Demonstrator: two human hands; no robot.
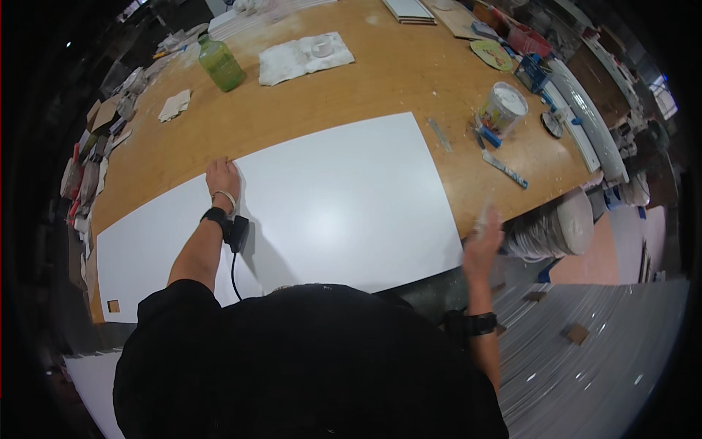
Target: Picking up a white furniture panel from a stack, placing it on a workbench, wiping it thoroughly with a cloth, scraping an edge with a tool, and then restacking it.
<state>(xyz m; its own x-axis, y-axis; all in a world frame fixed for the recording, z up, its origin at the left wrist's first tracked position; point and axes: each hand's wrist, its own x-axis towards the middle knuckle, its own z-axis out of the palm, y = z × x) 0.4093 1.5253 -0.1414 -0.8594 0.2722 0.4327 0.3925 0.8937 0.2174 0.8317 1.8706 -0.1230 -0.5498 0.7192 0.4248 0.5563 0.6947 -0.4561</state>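
A large white panel (351,197) lies flat on the wooden table, with a small rectangular cutout near its left end. At the panel's far edge is my left hand (222,178), its fingers bent over that edge. My right hand (482,245) is beside the panel's near right corner, close to the table's front edge. Motion smears its fingers, and a pale, thin shape shows by them that I cannot make out.
On the wooden table (292,113) stand a green bottle (221,64) and a white tub (502,107). A scraper (504,167), a flat strip (439,134) and a white cloth (303,58) lie there too. Plastic-wrapped sheets (592,351) are at my right.
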